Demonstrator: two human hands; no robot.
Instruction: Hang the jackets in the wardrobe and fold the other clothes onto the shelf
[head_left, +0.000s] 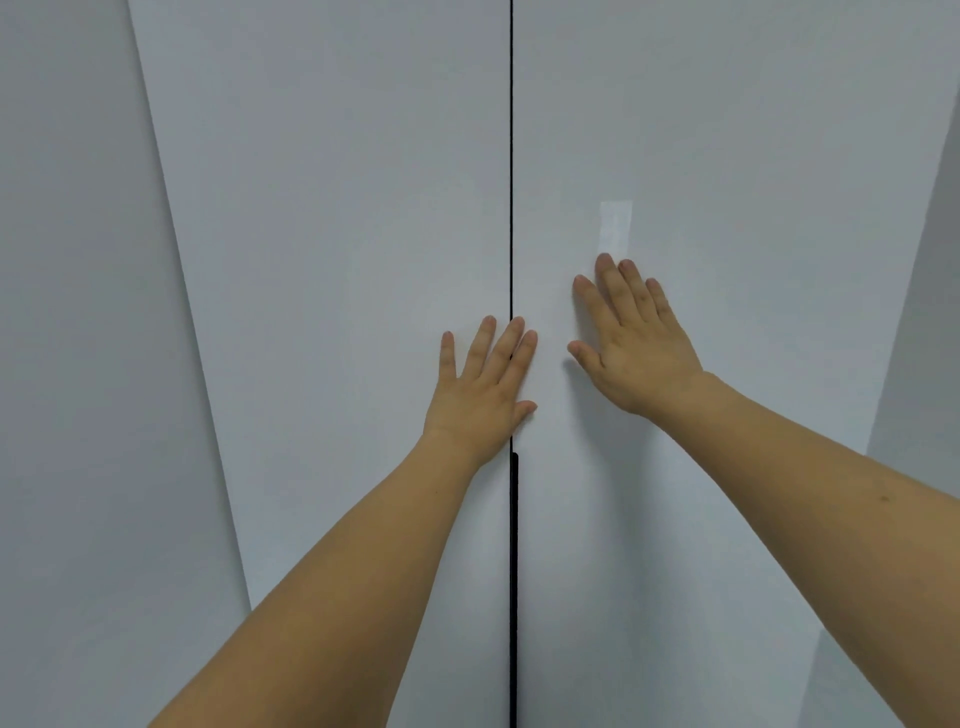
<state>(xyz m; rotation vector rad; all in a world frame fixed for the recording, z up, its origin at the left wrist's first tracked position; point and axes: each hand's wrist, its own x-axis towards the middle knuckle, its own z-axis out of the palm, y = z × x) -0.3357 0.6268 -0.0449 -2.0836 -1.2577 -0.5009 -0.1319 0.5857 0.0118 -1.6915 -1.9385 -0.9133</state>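
Note:
Two white wardrobe doors fill the view, the left door and the right door, closed against each other along a thin dark seam. My left hand lies flat with straight fingers on the left door, its fingertips crossing the seam. My right hand presses flat on the right door, fingers spread. A black handle strip runs down the seam below my left wrist. No jackets or other clothes are in view.
A plain white panel or wall stands to the left of the doors, and another grey-white surface shows at the right edge. A pale strip of tape is stuck on the right door above my right hand.

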